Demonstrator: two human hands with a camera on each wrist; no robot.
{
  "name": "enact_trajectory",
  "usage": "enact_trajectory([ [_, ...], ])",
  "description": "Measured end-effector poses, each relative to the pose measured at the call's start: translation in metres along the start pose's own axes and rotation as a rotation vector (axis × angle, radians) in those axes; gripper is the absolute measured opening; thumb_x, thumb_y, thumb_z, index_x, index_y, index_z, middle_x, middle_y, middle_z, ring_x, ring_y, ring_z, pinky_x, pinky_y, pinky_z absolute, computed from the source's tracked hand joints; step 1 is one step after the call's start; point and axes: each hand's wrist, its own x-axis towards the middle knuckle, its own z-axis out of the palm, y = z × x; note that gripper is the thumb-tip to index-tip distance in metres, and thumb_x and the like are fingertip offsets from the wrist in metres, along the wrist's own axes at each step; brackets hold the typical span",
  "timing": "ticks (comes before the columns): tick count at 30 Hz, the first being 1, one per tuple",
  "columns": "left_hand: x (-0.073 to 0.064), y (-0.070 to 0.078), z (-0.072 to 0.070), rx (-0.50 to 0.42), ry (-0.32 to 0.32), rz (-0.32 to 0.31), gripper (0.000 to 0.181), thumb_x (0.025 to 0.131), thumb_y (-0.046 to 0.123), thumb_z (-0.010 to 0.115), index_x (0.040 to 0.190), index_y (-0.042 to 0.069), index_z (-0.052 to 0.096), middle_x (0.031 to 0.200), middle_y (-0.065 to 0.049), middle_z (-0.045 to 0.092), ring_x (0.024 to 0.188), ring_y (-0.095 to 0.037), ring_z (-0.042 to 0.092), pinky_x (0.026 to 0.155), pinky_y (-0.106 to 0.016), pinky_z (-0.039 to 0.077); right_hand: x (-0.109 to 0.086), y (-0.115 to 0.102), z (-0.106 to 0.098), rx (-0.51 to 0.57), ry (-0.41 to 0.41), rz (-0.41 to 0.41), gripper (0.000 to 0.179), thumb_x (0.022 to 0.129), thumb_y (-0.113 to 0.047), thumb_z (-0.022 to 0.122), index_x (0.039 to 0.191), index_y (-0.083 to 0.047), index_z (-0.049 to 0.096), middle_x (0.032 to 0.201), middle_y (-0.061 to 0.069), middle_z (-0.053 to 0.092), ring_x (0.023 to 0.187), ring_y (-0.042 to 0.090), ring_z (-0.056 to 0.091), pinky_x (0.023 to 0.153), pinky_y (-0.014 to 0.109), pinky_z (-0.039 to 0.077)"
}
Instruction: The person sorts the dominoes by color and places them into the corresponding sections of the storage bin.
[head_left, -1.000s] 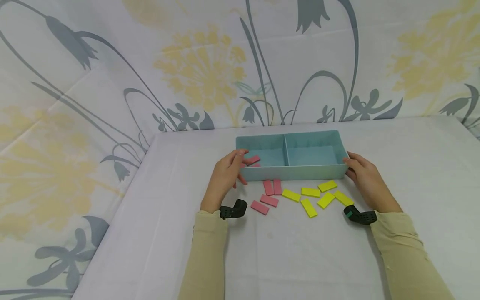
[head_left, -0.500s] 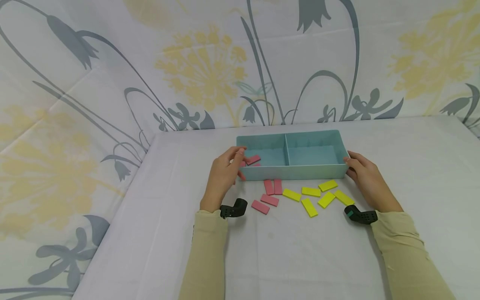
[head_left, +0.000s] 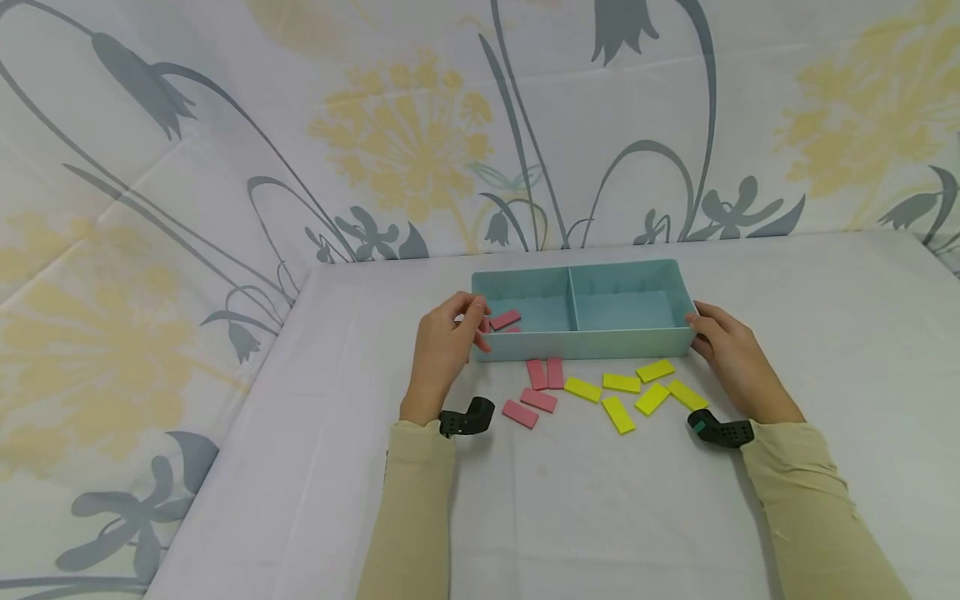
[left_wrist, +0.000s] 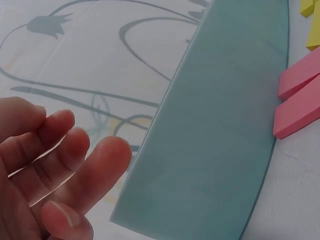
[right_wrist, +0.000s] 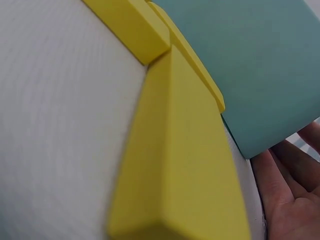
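Floral cloth (head_left: 420,150) backed the setup, white table (head_left: 577,508) under everything. Box (head_left: 585,345) sat toward the far edge between our two hands, divider splitting it into left bay (head_left: 528,287) and right bay (head_left: 626,310).

Change over the last second: our left hand (head_left: 441,350) had shifted slightly up and outward at the box's front left corner. Its fingers were loosely bent and apart, thumb separate, no block in them on the left wrist view. Couldn't tell if a fingertip touched the rim. Right hand (head_left: 735,367) hadn't really moved: it gripped the front right corner, thumb at the rim, fingers along the outer end wall.

Blocks: we made out three pinks in the left bay, one pink block (head_left: 506,320) in plain sight, the others partly hidden by the front wall and our fingers. Four more, the loose pinks (head_left: 538,400), lay in front of the box, two upper ones side by side close to its wall. Six yellows (head_left: 618,415) lay right of those, also outside. None of the loose ones had shifted.

Our read: left hand was free of any block, box was steadied by the right, and the loose ones remained unboxed.
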Motion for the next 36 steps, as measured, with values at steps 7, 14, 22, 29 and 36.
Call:
enact_trajectory([
  [7, -0.002, 0.003, 0.0, -0.013, -0.097, 0.009, 0.039, 0.089, 0.049, 0.043, 0.081, 0.014, 0.058, 0.072, 0.001, 0.06, 0.057, -0.023, 0.06, 0.043, -0.034, 0.042, 0.001, 0.0, 0.0, 0.001, -0.003, -0.002, 0.077, 0.09, -0.051, 0.037, 0.143, -0.006, 0.005, 0.148, 0.012, 0.002, 0.132, 0.022, 0.017, 0.102, 0.032, 0.024],
  [14, -0.003, 0.006, 0.003, 0.048, -0.239, 0.012, 0.042, 0.086, 0.056, 0.041, 0.082, 0.02, 0.062, 0.077, 0.003, 0.063, 0.064, -0.024, 0.061, 0.051, -0.037, 0.046, 0.0, -0.001, 0.0, 0.006, 0.001, 0.01, 0.077, 0.09, -0.051, 0.037, 0.143, -0.006, 0.004, 0.148, 0.011, 0.001, 0.133, 0.021, 0.016, 0.102, 0.032, 0.024],
  [22, -0.003, 0.008, 0.005, 0.148, -0.412, -0.013, 0.045, 0.086, 0.057, 0.042, 0.087, 0.02, 0.068, 0.094, 0.008, 0.063, 0.072, -0.019, 0.063, 0.058, -0.034, 0.05, -0.001, -0.002, 0.0, -0.003, 0.002, 0.008, 0.078, 0.09, -0.052, 0.037, 0.144, -0.006, 0.004, 0.148, 0.011, 0.0, 0.133, 0.022, 0.015, 0.102, 0.033, 0.024],
  [29, -0.004, 0.01, 0.004, 0.138, -0.499, -0.042, 0.035, 0.091, 0.043, 0.045, 0.106, 0.02, 0.066, 0.12, 0.007, 0.054, 0.078, -0.019, 0.063, 0.062, -0.03, 0.05, 0.0, -0.002, 0.0, -0.016, 0.005, 0.01, 0.077, 0.09, -0.052, 0.036, 0.144, -0.007, 0.004, 0.148, 0.01, 0.001, 0.133, 0.022, 0.015, 0.102, 0.034, 0.024],
  [36, -0.005, 0.011, 0.005, 0.187, -0.513, -0.068, 0.035, 0.091, 0.043, 0.045, 0.113, 0.022, 0.062, 0.109, 0.009, 0.059, 0.084, -0.017, 0.062, 0.068, -0.028, 0.048, 0.0, 0.0, 0.0, -0.034, 0.005, 0.014, 0.076, 0.09, -0.052, 0.035, 0.144, -0.007, 0.004, 0.148, 0.011, 0.001, 0.133, 0.023, 0.016, 0.102, 0.035, 0.023],
])
